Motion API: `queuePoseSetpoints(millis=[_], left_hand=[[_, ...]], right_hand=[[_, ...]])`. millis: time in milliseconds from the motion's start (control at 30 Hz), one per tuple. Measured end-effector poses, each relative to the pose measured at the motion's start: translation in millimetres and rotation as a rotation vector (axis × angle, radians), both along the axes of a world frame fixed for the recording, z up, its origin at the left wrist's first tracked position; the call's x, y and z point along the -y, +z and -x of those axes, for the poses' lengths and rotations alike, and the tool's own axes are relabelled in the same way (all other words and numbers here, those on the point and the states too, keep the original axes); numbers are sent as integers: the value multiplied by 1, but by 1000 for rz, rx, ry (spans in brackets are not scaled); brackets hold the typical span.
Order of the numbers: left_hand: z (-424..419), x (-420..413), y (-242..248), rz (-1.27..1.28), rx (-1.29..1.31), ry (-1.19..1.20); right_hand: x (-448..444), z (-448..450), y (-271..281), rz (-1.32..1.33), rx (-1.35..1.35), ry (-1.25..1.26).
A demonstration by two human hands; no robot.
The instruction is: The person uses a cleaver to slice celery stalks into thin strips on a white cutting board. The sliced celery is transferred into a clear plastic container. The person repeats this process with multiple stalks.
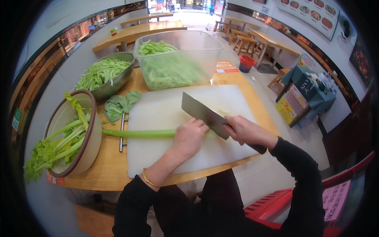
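Observation:
My left hand (191,137) presses a long green celery stalk (148,133) down on a white plastic cutting board (160,160). The stalk runs left past the board's metal handle (121,133). In my right hand (244,130) is the handle of a broad cleaver (205,115), its blade slanting beside my left fingertips. A few pale cut pieces (223,112) lie behind the blade. Beyond the board stands a clear plastic tub (207,53) with sliced celery (168,69). More slices (102,72) fill a metal colander (121,79) at the back left.
A cream bucket with a brown rim (94,118) leans at the left, holding leafy celery stalks (66,145). A crumpled green cloth (120,105) lies by the board on the wooden table (97,177). Wooden stools (245,44) and a red bucket (247,63) stand beyond.

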State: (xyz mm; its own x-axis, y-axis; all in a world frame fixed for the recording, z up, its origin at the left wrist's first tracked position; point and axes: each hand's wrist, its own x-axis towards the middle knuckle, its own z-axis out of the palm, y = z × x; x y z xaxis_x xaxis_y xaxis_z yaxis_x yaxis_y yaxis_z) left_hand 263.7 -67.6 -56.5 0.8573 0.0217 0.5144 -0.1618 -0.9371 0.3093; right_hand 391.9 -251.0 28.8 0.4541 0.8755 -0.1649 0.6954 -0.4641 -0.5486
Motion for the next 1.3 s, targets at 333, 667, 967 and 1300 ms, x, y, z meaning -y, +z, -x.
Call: queuePoseSetpoints(millis=[333, 667, 967, 1300], left_hand=[[1, 3, 6, -16, 13, 12], [0, -1, 7, 26, 19, -10], [1, -5, 6, 46, 26, -41], [8, -22, 17, 92, -50, -82]], right_hand=[[18, 22, 42, 148, 78, 4], [7, 22, 4, 20, 203, 48], [-6, 10, 25, 96, 7, -15], [6, 25, 43, 193, -57, -57]])
